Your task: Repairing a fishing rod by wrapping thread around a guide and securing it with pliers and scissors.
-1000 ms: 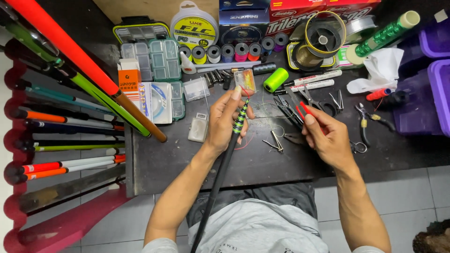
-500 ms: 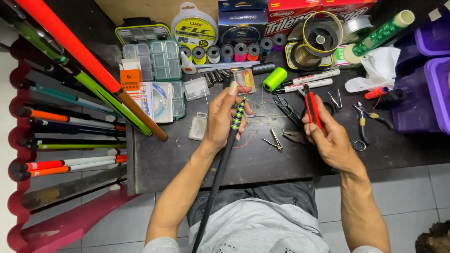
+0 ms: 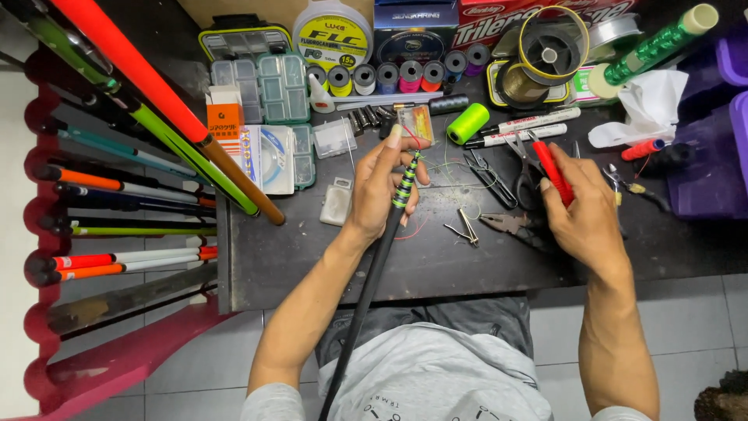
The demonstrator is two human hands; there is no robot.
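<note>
Your left hand [image 3: 382, 183] covers the rod [image 3: 372, 273] mid-section; the rod's butt runs off the bottom edge. Your right hand [image 3: 580, 214] hides most of the red tool [image 3: 552, 168], its tip unseen. Purple bins [image 3: 713, 156] are cut by the right edge. Thread [image 3: 436, 183] on the bench [image 3: 436, 265] is too thin to trace.
</note>
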